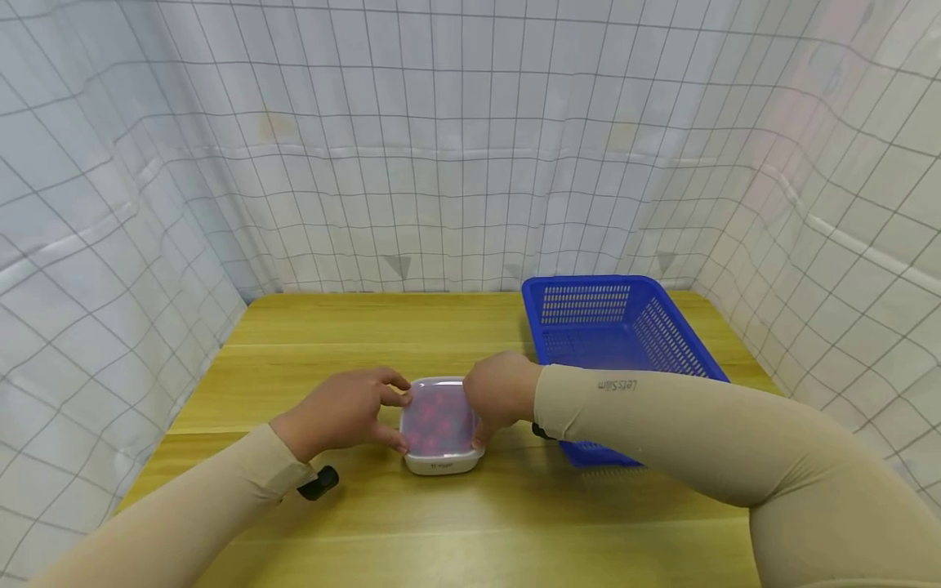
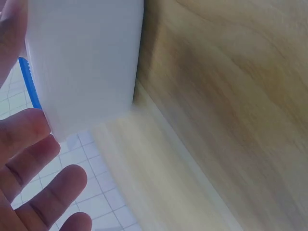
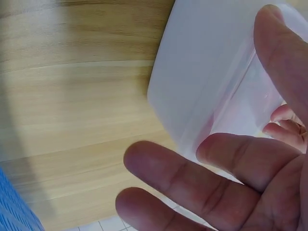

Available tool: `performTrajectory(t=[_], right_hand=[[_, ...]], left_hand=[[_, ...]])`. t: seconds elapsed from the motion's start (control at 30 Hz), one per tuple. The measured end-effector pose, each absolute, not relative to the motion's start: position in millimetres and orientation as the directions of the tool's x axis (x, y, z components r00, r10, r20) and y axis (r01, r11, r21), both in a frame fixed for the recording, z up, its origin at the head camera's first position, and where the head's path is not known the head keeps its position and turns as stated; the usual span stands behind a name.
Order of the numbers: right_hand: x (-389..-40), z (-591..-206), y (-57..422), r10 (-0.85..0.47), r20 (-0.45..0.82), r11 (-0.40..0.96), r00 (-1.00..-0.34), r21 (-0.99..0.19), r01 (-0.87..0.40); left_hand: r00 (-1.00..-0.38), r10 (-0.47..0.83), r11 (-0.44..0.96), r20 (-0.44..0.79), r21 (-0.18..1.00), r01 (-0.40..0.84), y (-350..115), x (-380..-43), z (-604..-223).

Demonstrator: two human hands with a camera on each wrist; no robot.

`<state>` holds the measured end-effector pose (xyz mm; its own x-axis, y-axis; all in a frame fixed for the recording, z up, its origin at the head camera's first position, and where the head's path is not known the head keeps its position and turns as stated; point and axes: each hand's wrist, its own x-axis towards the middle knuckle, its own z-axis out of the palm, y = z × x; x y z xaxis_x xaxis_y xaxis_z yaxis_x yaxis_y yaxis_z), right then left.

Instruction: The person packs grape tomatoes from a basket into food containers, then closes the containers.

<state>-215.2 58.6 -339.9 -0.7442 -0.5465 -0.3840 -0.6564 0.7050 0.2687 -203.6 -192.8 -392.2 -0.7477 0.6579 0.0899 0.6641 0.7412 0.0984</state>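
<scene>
A white food container [image 1: 441, 467] with a translucent lid [image 1: 439, 420] sits on the table, and red contents show blurred through the lid. On its left side my left hand [image 1: 345, 415] holds the edge, thumb at the near corner and index finger at the far one. My right hand [image 1: 501, 390] holds the opposite edge, its thumb by the near right corner. In the left wrist view the container's plain side wall [image 2: 86, 62] fills the upper left. The right wrist view shows the thumb [image 3: 276, 53] at the lid's rim, the index fingertip at a corner, other fingers extended free.
A blue perforated basket [image 1: 588, 347] stands on the right of the wooden table [image 1: 353, 335], partly hidden under my right forearm. White grid-patterned curtains [image 1: 441, 188] enclose the table at the back and both sides. A black wrist device [image 1: 318, 483] is under my left wrist.
</scene>
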Motion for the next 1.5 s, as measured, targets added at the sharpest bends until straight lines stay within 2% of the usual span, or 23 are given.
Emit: performTrajectory(t=[0.33, 0.47, 0.7, 0.9, 1.1, 1.27, 1.5], right_hand=[[-214.2, -340.2, 62.1, -0.570, -0.383, 0.694, -0.727, 0.249, -0.676], [-211.7, -339.6, 65.9, -0.610, -0.364, 0.654, -0.704, 0.271, -0.706], [-207.6, -336.6, 68.0, -0.616, -0.431, 0.610, -0.659, 0.268, -0.745], [-208.3, -336.5, 62.2, -0.627, -0.433, 0.608, -0.647, 0.247, -0.754], [-209.3, -335.4, 62.9, -0.611, -0.448, 0.601, -0.653, 0.276, -0.750], [-206.2, -337.5, 63.1, -0.614, -0.421, 0.607, -0.667, 0.289, -0.741], [-204.7, -340.8, 60.0, -0.631, -0.388, 0.616, -0.672, 0.275, -0.738]], left_hand=[[-0.706, 0.705, 0.700, 0.072, 0.088, 0.708, -191.5, -200.9, -386.2], [-0.711, 0.701, 0.706, 0.055, 0.081, 0.703, -191.8, -199.3, -384.6], [-0.721, 0.690, 0.718, 0.059, 0.069, 0.693, -193.0, -196.5, -385.6], [-0.692, 0.716, 0.690, 0.095, 0.057, 0.722, -195.2, -195.8, -387.8], [-0.679, 0.730, 0.677, 0.078, 0.057, 0.734, -193.4, -196.3, -388.2], [-0.673, 0.736, 0.669, 0.073, 0.079, 0.740, -192.8, -195.2, -389.0], [-0.675, 0.735, 0.673, 0.063, 0.049, 0.738, -193.6, -193.2, -388.6]])
